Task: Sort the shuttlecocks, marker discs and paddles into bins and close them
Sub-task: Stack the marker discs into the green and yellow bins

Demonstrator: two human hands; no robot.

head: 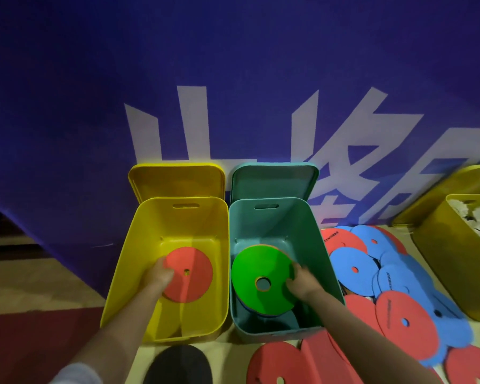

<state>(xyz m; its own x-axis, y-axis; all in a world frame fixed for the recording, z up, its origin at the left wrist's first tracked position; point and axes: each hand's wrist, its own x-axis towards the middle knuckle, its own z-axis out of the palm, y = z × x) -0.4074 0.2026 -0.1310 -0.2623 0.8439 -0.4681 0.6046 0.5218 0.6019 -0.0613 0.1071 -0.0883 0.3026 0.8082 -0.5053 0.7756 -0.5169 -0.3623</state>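
Nearest the teal bin (327, 261), flat foam paddles (408, 322), red and blue, lie heaped to its right. Inside the teal bin, right hand (302, 281) pinches the edge of a green marker disc (261, 281), round with a centre hole. Left of it, in the smooth yellow bin (122, 273), left hand (158, 275) grips a red disc (190, 274). Behind both, open lids (175, 180) lean upright.

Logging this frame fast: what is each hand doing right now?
Left hand: closed on the red disc inside the yellow bin.
Right hand: closed on the green disc inside the teal bin.
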